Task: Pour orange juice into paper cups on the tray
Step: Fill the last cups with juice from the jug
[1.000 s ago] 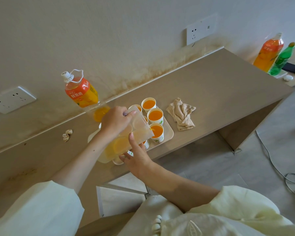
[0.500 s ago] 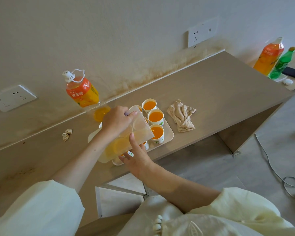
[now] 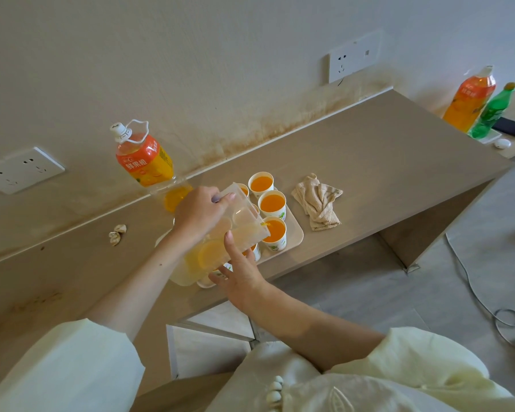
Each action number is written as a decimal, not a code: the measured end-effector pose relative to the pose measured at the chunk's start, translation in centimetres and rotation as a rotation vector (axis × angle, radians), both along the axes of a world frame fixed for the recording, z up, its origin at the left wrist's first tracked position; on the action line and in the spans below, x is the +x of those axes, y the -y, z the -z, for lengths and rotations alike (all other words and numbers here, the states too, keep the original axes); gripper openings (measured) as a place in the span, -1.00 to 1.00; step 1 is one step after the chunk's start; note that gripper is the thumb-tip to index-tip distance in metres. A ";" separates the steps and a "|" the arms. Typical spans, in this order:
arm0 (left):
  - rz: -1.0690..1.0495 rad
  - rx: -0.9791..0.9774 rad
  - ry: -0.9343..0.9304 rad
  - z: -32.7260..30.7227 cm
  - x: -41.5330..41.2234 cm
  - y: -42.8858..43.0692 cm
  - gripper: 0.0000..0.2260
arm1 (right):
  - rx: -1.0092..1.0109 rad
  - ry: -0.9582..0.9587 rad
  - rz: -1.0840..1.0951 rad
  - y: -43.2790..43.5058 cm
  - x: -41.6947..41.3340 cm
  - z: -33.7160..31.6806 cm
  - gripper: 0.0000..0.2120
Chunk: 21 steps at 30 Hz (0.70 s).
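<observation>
Sockets, two of them, sat on the wall: one wall socket (image 3: 23,171) at far left, a second wall socket (image 3: 353,59) further right. On the tabletop (image 3: 384,162), moving rightward, lay a small crumpled scrap (image 3: 117,234), then one large orange juice bottle (image 3: 144,162) standing against the wall, capped. Next came the person's left hand (image 3: 201,214), closed around the top of a clear plastic pitcher (image 3: 220,236), which was tilted with its spout over a paper cup. The right hand (image 3: 240,273), fingers spread, was pressed flat against the pitcher's underside as a support rather than clamped on it. A thin stream of juice ran from the spout into the nearest cup (image 3: 275,237) at the front right of the tray (image 3: 295,236).

Three cups stood plainly in a row, all holding juice: the nearest, a middle cup (image 3: 272,205) and a far cup (image 3: 261,184). Parts of at least three more showed behind and under the pitcher; their exact number and fill could not be told.

Pouring appeared well along. The next move would likely call for levelling the pitcher before the nearest cup overflowed.

Right of the tray lay one crumpled cloth (image 3: 317,202). At far right stood a second orange bottle (image 3: 470,101) and one green bottle (image 3: 492,111).
</observation>
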<state>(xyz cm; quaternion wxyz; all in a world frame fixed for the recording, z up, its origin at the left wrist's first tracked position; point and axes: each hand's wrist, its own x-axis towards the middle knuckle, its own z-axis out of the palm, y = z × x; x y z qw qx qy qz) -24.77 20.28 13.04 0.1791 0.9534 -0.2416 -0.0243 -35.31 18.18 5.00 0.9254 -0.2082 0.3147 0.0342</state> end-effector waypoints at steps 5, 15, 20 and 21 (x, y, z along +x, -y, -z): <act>-0.023 -0.112 -0.051 0.3 0.3 -1.2 -0.57 | -0.005 -0.025 -0.008 0.0 0.3 -0.3 -0.26; -0.035 -0.189 -0.024 -0.6 1.9 -3.2 -0.55 | -0.092 -0.028 -0.061 -1.3 2.2 -0.8 -0.13; -0.049 -0.202 -0.008 -0.9 3.4 -3.7 -0.56 | -0.036 0.003 -0.047 -1.6 3.4 -1.5 -0.22; -0.047 -0.197 -0.007 -0.9 3.6 -3.7 -0.57 | -0.024 0.009 -0.040 -1.6 3.7 -1.5 -0.22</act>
